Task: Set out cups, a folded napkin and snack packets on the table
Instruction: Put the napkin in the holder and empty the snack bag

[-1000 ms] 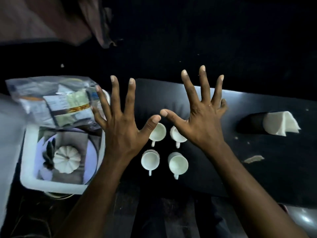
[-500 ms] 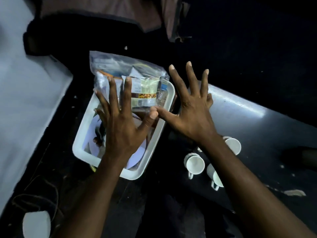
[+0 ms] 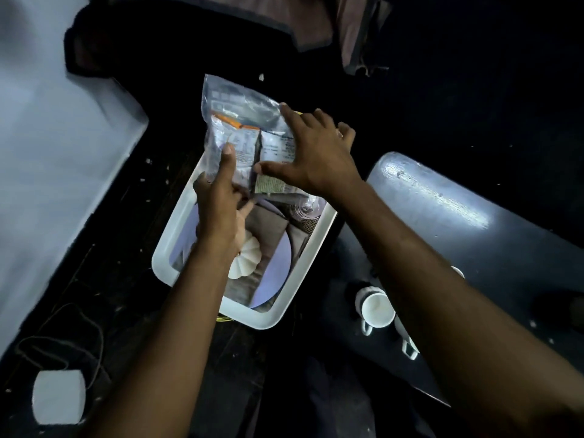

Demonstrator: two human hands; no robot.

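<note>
A clear plastic bag of snack packets (image 3: pixel 240 121) lies across the far end of a white tub (image 3: pixel 284 306) on the floor. My left hand (image 3: pixel 221 203) grips the bag's near left edge, thumb under it. My right hand (image 3: pixel 316 153) lies on the bag's right side with fingers curled over it. White cups (image 3: pixel 376 309) stand on the dark table (image 3: pixel 458 222) to the right, partly hidden by my right forearm. The napkin is out of view.
Inside the tub lie a white pumpkin-shaped ornament (image 3: pixel 245 259), a pale plate (image 3: pixel 278 267), grey cloth and a glass (image 3: pixel 308 208). A white block (image 3: pixel 58 396) and a cable lie on the dark floor at lower left. A pale surface (image 3: pixel 47 153) fills the left.
The view has swung left from the cups to the tub. Both hands, spread open before, have come down onto the bag of snack packets and closed on it.
</note>
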